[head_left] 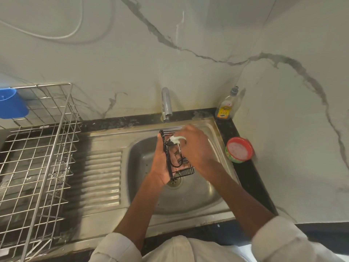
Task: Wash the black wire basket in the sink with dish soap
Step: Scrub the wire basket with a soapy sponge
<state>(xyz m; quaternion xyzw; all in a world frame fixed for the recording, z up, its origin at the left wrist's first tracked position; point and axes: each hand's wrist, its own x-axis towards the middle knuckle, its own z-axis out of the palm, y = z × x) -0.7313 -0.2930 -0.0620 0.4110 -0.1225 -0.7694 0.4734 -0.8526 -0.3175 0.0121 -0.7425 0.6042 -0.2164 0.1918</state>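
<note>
The basket (175, 154) is being held over the sink (198, 195) by the left hand (160, 163), fingers clamped on its edge, steadying it for scrubbing. A soapy scrubber (176, 139) is being gripped in the right hand (194, 146) and rubbed on the wires.

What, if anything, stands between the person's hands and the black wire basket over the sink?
Nothing visible does. The left hand already holds the black wire basket by its left edge above the sink, and the right hand presses a soapy white scrubber against its wires. The tap stands behind, apart.
</note>
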